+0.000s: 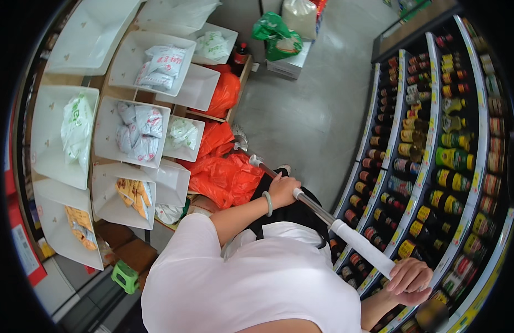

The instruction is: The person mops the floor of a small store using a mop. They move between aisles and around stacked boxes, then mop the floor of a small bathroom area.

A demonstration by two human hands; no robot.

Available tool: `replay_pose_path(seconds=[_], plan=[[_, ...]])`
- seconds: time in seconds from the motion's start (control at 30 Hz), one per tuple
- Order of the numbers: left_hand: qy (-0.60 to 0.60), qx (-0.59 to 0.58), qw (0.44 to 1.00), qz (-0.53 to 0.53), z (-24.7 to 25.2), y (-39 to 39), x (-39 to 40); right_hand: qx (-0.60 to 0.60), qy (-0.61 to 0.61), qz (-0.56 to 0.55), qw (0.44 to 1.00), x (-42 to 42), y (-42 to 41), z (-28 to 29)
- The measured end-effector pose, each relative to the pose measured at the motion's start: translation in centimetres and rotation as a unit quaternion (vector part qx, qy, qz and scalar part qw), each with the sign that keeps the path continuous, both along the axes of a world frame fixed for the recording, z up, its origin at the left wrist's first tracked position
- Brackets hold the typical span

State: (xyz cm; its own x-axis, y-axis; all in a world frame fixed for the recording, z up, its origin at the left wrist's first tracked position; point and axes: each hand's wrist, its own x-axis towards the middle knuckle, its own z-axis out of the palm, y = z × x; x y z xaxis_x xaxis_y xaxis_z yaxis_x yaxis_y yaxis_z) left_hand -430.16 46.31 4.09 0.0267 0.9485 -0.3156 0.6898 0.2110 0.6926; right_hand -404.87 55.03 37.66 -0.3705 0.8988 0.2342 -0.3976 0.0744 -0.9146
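A long pole [319, 210] with white sleeves on a metal shaft runs diagonally across my body. My left hand [284, 190], with a pale bangle on the wrist, is closed around its middle. At the lower right, my right hand [411, 279] grips the white top end. The pole's far end reaches down towards the floor beside orange-red plastic bags [230, 177]; what is fitted there is hard to tell, though a round metallic piece [240, 136] shows by it.
White bins [98, 137] with bagged goods line the left. Shelves [423, 158] of sauce bottles curve along the right. Grey floor [298, 120] lies between. Ahead, green bags [282, 41] rest on a white box [291, 64]. A green plastic stool-like object [125, 277] is at lower left.
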Motion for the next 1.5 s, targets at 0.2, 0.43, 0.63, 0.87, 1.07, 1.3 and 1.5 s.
replay_pose_path(seconds=[0.2, 0.43, 0.63, 0.87, 1.07, 1.3, 1.5], plan=[[0.032, 0.086, 0.99, 0.11, 1.6, 1.2, 4.8, 0.062, -0.028, 0.016, 0.998, 2.1, -3.7, 2.6], [0.072, 0.086, 0.992, -0.065, -2.4, 2.1, 14.4, 0.023, -0.073, -0.226, 0.971, 12.0, -15.9, -1.6], [0.121, 0.068, 0.946, -0.293, -6.2, 0.3, 24.2, -0.157, -0.086, -0.486, 0.855, 18.3, -27.4, -6.0], [0.112, -0.008, 0.846, -0.521, -1.6, -9.6, 37.9, -0.194, -0.113, -0.636, 0.739, 29.8, -40.9, -0.9], [0.063, -0.038, 0.808, -0.584, -1.0, -14.3, 41.3, -0.188, 0.094, -0.652, 0.729, 31.6, -44.9, 0.9], [0.101, -0.064, 0.824, -0.554, -1.9, -8.6, 35.5, -0.134, -0.005, -0.7, 0.702, 25.2, -36.7, -0.9], [0.169, -0.079, 0.834, -0.519, -4.6, 0.0, 27.6, -0.203, -0.013, -0.703, 0.681, 18.5, -30.8, -6.3]])
